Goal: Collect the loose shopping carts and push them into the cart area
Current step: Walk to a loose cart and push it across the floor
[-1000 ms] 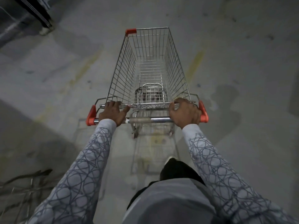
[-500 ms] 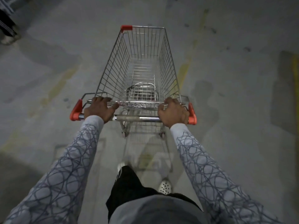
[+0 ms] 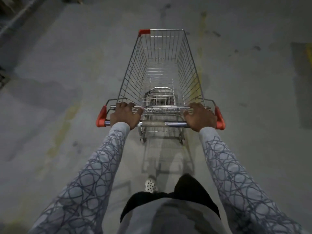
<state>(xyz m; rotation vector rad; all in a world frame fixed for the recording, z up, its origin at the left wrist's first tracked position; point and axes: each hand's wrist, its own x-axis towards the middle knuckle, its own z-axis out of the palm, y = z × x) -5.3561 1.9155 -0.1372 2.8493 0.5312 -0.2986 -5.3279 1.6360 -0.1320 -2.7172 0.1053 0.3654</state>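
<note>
Both hands are sitting on the shopping cart (image 3: 162, 71) here: the left hand (image 3: 125, 115) is wrapping the handle bar (image 3: 162, 124) near its left red end cap (image 3: 101, 118), and the right hand (image 3: 200, 117) is doing the same by the right one. On each, the fingers (image 3: 128, 105) are curling forward over the bar, tips hooking the basket's rear wire rim. The cart is standing right in front of the person on the grey concrete floor (image 3: 67, 81), its empty basket pointing straight ahead, with a faded yellow line (image 3: 200, 39) running under its right side. No cart area is showing in this view, so I'm judging the push as under way, not finishing. It's looking light and stiff — bare wire, nothing loaded — so it should be rolling easily but wandering on its castors. That wide two-handed hold near the bar's ends is giving the best steering leverage. One white shoe (image 3: 150, 185) is stepping close behind the rear wheels — clipped toes are the risk I'm watching
</note>
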